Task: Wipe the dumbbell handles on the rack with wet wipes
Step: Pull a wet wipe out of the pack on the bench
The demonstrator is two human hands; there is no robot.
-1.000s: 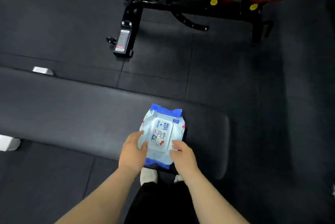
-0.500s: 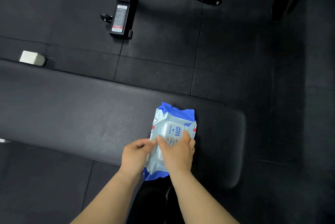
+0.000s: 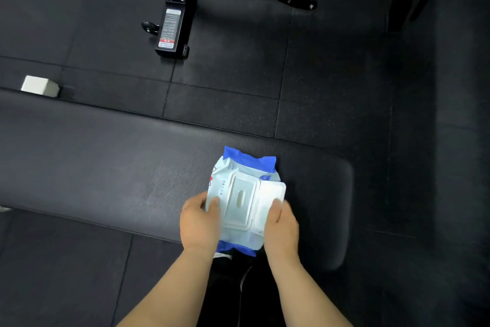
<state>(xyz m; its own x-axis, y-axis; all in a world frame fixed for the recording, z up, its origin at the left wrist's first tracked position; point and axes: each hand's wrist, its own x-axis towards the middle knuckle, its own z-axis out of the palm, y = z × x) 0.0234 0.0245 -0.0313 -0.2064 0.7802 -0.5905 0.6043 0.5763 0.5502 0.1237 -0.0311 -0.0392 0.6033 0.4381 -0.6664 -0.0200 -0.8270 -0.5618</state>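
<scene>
We see a black padded bench (image 3: 106, 157) running left to right across the near half, rounded end at right. A wipes pack (image 3: 240, 167) rests on the pad close to that end, its near blue seam hanging over the near edge, white lid flipped open rightward. Dark rubber floor tiles (image 3: 331, 75) lie beyond. On them, far side: a black metal frame (image 3: 183, 14) with a label, and a white block (image 3: 39, 86) far left.
</scene>
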